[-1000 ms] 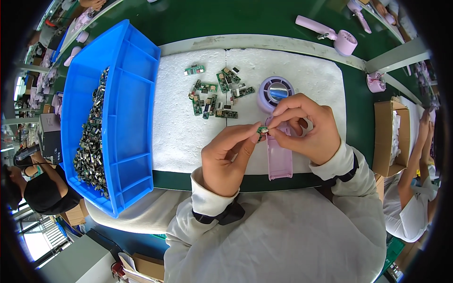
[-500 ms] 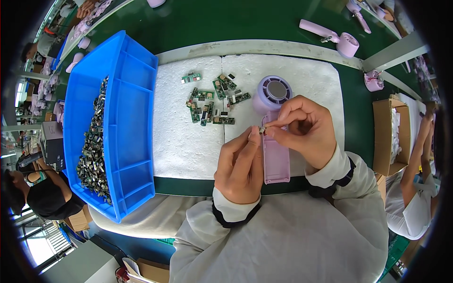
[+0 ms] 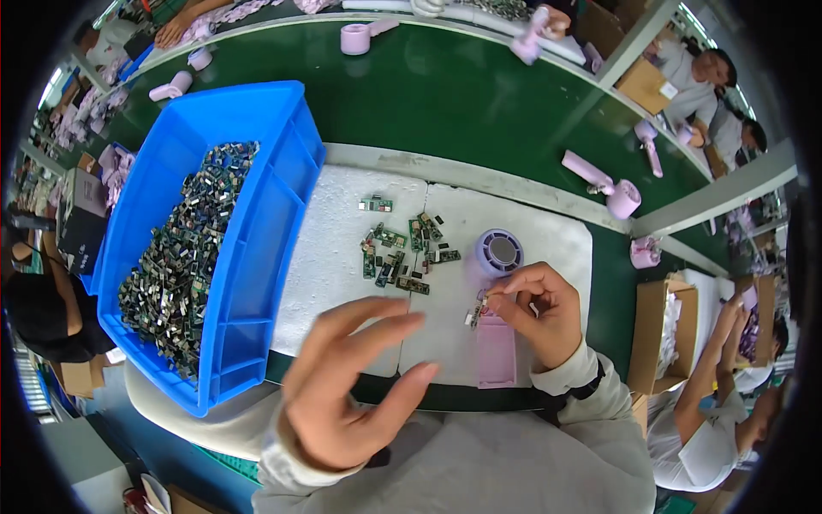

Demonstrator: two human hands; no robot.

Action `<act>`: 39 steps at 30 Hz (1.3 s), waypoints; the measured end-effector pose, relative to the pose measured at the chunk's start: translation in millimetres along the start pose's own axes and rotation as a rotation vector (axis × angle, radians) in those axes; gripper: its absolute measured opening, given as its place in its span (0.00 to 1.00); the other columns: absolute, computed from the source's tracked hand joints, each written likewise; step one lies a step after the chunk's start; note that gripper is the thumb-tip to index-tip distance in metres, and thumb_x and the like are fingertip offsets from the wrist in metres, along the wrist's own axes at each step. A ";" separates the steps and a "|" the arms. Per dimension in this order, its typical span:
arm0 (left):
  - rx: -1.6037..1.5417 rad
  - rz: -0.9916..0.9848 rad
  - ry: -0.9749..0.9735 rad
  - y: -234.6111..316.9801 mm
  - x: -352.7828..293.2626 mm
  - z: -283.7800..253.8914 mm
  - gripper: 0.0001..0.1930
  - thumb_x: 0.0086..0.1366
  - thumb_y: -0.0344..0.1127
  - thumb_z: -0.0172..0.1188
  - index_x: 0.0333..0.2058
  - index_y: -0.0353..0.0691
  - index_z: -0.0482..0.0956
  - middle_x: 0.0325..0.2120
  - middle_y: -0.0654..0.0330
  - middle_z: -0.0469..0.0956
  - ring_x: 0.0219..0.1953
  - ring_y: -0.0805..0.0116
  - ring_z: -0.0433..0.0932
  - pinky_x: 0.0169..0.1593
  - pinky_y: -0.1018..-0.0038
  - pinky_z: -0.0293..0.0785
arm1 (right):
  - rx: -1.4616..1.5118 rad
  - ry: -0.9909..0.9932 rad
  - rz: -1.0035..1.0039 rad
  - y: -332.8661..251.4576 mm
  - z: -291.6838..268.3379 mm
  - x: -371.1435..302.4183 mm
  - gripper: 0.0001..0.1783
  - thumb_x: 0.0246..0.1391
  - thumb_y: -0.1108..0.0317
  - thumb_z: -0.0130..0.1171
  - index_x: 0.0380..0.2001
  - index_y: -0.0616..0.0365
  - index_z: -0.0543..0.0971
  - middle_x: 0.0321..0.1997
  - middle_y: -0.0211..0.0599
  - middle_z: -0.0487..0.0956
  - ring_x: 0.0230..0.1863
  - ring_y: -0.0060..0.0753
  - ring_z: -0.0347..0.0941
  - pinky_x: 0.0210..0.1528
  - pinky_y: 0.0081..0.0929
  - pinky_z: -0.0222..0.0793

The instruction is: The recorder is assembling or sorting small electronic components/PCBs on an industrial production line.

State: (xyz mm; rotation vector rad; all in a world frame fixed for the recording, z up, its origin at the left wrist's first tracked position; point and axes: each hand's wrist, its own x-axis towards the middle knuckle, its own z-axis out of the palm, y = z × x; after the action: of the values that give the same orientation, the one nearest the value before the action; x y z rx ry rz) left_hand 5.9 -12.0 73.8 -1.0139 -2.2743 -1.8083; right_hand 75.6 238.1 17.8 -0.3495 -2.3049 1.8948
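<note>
My left hand (image 3: 347,377) is raised over the near edge of the foam mat, fingers spread, holding nothing. The thumb and fingers of my right hand (image 3: 545,317) are pinched on a small circuit board (image 3: 473,315), part of which my fingertips hide. Below that hand lies a small handheld fan, its round lilac head (image 3: 499,253) at the far end and its open pink handle shell (image 3: 497,353) pointing toward me. Several green circuit boards (image 3: 392,238) lie loosely grouped on the white foam mat (image 3: 330,257), left of the fan.
A blue bin (image 3: 291,214) full of circuit boards (image 3: 184,257) stands at the left. Beyond the mat's pale rail runs a green belt (image 3: 445,94) with several pink fans (image 3: 355,38). To the right sits a cardboard box (image 3: 638,343); co-workers work along both sides.
My left hand has let go, moved left toward me and opened. My right hand still pinches the small board above the fan. The view has shifted, showing more of the bin and belt.
</note>
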 end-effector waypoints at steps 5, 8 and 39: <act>-0.843 0.255 0.282 52.1 -1.7 -63.1 0.04 0.60 0.25 0.64 0.32 0.37 0.77 0.35 0.50 0.80 0.30 0.65 0.78 0.31 0.71 0.75 | 0.042 0.047 -0.080 -29.8 -10.1 47.4 0.08 0.56 0.80 0.60 0.38 0.59 0.73 0.42 0.37 0.83 0.37 0.18 0.75 0.41 0.17 0.70; -0.937 0.321 0.059 50.1 6.2 -79.6 0.09 0.64 0.35 0.63 0.24 0.43 0.77 0.31 0.57 0.76 0.26 0.69 0.72 0.28 0.71 0.72 | -0.051 0.104 -0.244 -22.3 -51.8 109.1 0.12 0.57 0.82 0.54 0.43 0.59 0.76 0.35 0.30 0.81 0.29 0.14 0.71 0.28 0.15 0.64; -1.264 0.494 -0.172 10.0 10.6 -99.6 0.13 0.70 0.43 0.61 0.30 0.47 0.90 0.25 0.64 0.73 0.19 0.75 0.68 0.24 0.79 0.67 | -0.885 -0.268 0.075 -5.8 -5.5 221.4 0.24 0.54 0.60 0.68 0.52 0.58 0.79 0.49 0.45 0.83 0.43 0.32 0.81 0.46 0.26 0.75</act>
State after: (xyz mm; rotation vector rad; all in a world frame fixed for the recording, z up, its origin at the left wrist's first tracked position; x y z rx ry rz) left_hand -30.9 -94.9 117.5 -1.6347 -0.5236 -2.8490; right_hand -136.9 300.7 15.5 -0.2684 -3.2395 0.8570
